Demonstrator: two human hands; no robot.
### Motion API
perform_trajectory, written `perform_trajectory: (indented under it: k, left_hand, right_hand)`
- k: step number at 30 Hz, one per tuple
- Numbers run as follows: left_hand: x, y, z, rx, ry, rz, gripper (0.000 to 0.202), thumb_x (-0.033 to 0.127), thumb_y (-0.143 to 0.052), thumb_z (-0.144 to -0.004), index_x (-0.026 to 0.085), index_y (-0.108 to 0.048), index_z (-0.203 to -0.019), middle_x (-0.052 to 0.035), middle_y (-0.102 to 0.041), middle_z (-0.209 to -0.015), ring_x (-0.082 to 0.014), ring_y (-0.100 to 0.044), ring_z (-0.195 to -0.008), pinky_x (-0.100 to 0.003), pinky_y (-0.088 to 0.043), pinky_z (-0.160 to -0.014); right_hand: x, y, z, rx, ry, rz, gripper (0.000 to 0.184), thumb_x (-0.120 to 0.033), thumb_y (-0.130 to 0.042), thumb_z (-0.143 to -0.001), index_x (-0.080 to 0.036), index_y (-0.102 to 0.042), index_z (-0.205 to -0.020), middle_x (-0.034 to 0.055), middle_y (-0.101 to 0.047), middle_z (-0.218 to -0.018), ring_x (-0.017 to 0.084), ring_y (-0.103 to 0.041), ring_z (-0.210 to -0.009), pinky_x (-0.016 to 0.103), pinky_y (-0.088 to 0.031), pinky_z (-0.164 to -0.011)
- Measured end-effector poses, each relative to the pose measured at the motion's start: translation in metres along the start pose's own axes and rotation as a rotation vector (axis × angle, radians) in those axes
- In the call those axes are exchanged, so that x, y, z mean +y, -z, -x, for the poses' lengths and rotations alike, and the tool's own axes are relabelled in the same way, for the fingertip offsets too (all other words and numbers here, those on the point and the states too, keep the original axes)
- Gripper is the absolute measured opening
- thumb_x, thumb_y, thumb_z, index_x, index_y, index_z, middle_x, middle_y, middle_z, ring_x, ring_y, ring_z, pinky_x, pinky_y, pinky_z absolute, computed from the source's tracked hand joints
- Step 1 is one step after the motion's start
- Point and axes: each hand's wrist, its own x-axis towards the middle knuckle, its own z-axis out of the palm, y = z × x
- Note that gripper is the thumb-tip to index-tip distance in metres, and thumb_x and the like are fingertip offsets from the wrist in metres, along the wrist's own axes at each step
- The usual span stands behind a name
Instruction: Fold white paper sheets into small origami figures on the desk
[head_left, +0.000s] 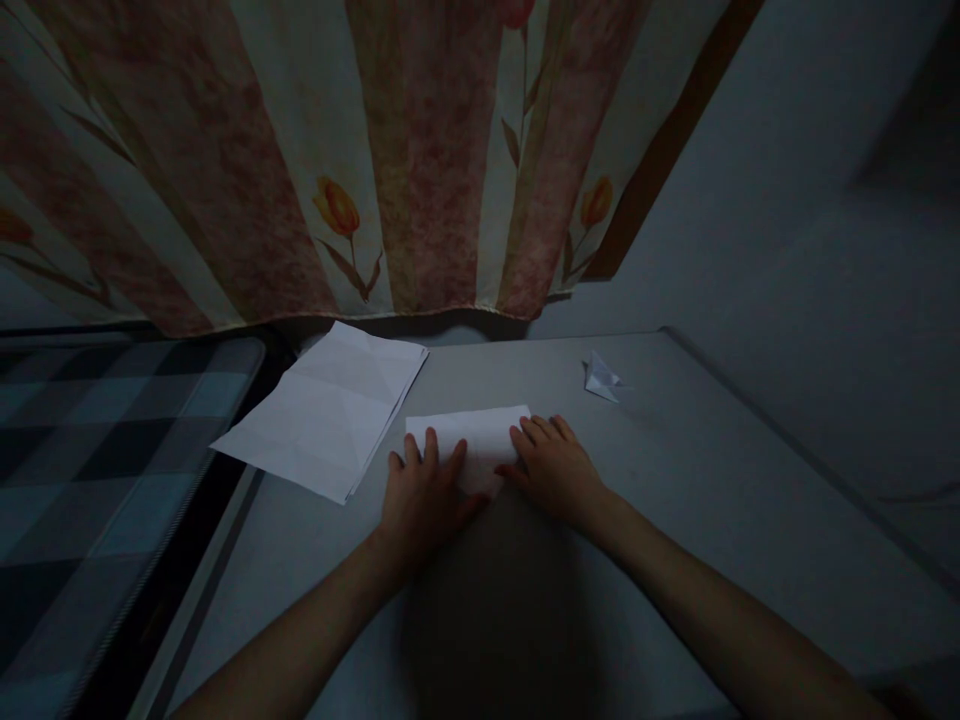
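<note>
The folded paper (480, 435) is lying on the grey table (675, 480), just beside a stack of sheets (330, 410); it is looking light, thin and easily creased, best pinned at its edges; the left hand (421, 500) and right hand (553, 465) are lying flat on its near edge, fingers extended, gripping nothing; the forearms are converging.

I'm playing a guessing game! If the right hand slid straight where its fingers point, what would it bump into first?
The white folded paper: the fingertips of the right hand rest on its right end, pointing up-left across it. Past it looks like bare table, then probably the curtain, though depth is hard to judge.
</note>
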Motion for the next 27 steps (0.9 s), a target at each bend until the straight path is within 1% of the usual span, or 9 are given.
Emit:
perform_trajectory:
  k: [3, 5, 8, 11, 14, 17, 20, 23, 27]
  left_hand:
    - [-0.008, -0.003, -0.007, 0.008, -0.066, 0.011, 0.059, 0.059, -0.053, -0.081, 0.026, -0.05, -0.13, -0.0171, -0.048, -0.134, -0.042, -0.042, -0.121, -0.061, -0.036, -0.092]
    - [-0.015, -0.006, -0.013, 0.02, -0.097, 0.031, 0.041, 0.046, -0.051, -0.087, 0.029, -0.055, -0.124, -0.0115, -0.052, -0.131, -0.0343, -0.045, -0.122, -0.058, -0.033, -0.099]
    - [-0.025, -0.013, -0.023, 0.035, -0.106, 0.082, 0.027, 0.03, -0.052, -0.089, 0.032, -0.063, -0.114, -0.0066, -0.056, -0.129, -0.0279, -0.046, -0.123, -0.052, -0.033, -0.104]
    - [-0.032, -0.019, -0.028, 0.061, -0.107, 0.134, 0.025, 0.028, -0.058, -0.085, 0.033, -0.068, -0.108, -0.0065, -0.053, -0.134, -0.0291, -0.042, -0.128, -0.053, -0.032, -0.105]
    - [-0.036, -0.022, -0.03, 0.077, -0.078, 0.144, 0.033, 0.031, -0.062, -0.083, 0.03, -0.063, -0.116, -0.0098, -0.045, -0.142, -0.0316, -0.036, -0.133, -0.055, -0.031, -0.106]
    - [-0.036, -0.021, -0.031, 0.075, -0.037, 0.122, 0.055, 0.034, -0.064, -0.081, 0.024, -0.048, -0.133, -0.0147, -0.038, -0.145, -0.0327, -0.033, -0.135, -0.054, -0.03, -0.107]
    - [-0.034, -0.019, -0.031, 0.094, -0.01, 0.086, 0.068, 0.036, -0.064, -0.081, 0.022, -0.036, -0.14, -0.0152, -0.036, -0.147, -0.0333, -0.03, -0.136, -0.056, -0.027, -0.108]
    - [-0.032, -0.016, -0.031, 0.121, 0.005, 0.065, 0.07, 0.039, -0.062, -0.082, 0.021, -0.032, -0.142, -0.0138, -0.041, -0.144, -0.0329, -0.031, -0.136, -0.058, -0.024, -0.109]
    - [-0.031, -0.013, -0.029, 0.142, 0.01, 0.043, 0.066, 0.04, -0.061, -0.082, 0.019, -0.036, -0.139, -0.0139, -0.048, -0.138, -0.0328, -0.033, -0.134, -0.058, -0.021, -0.11]
  right_hand:
    - [0.008, 0.005, -0.016, 0.008, 0.061, -0.04, 0.031, -0.037, -0.049, -0.092, -0.013, -0.065, -0.103, 0.0165, -0.061, -0.121, 0.03, -0.049, -0.12, 0.051, -0.029, -0.105]
    - [0.014, 0.003, -0.028, -0.008, 0.137, -0.105, 0.025, -0.029, -0.052, -0.09, -0.016, -0.065, -0.106, 0.0136, -0.058, -0.128, 0.029, -0.047, -0.124, 0.05, -0.03, -0.106]
    - [0.021, -0.005, -0.044, -0.019, 0.169, -0.211, 0.043, -0.022, -0.056, -0.086, -0.014, -0.052, -0.128, 0.0151, -0.048, -0.139, 0.027, -0.04, -0.131, 0.048, -0.029, -0.108]
    - [0.023, -0.013, -0.053, -0.035, 0.168, -0.314, 0.056, -0.019, -0.056, -0.085, -0.015, -0.041, -0.138, 0.0143, -0.046, -0.141, 0.026, -0.041, -0.131, 0.048, -0.028, -0.109]
    - [0.022, -0.015, -0.055, -0.037, 0.203, -0.373, 0.056, -0.016, -0.056, -0.083, -0.016, -0.041, -0.138, 0.0139, -0.049, -0.138, 0.025, -0.045, -0.127, 0.049, -0.027, -0.11]
    - [0.02, -0.012, -0.056, 0.004, 0.228, -0.39, 0.056, -0.014, -0.057, -0.082, -0.017, -0.044, -0.136, 0.0136, -0.053, -0.132, 0.025, -0.048, -0.121, 0.049, -0.029, -0.107]
    - [0.018, -0.009, -0.056, 0.064, 0.247, -0.363, 0.055, -0.012, -0.058, -0.08, -0.017, -0.045, -0.134, 0.0125, -0.057, -0.124, 0.025, -0.049, -0.116, 0.048, -0.031, -0.106]
    - [0.016, -0.009, -0.054, 0.113, 0.271, -0.297, 0.052, -0.011, -0.057, -0.08, -0.017, -0.048, -0.131, 0.0116, -0.058, -0.118, 0.024, -0.05, -0.112, 0.046, -0.032, -0.105]
    - [0.015, -0.01, -0.051, 0.138, 0.276, -0.234, 0.047, -0.013, -0.058, -0.081, -0.015, -0.051, -0.128, 0.0126, -0.057, -0.116, 0.025, -0.05, -0.108, 0.044, -0.034, -0.103]
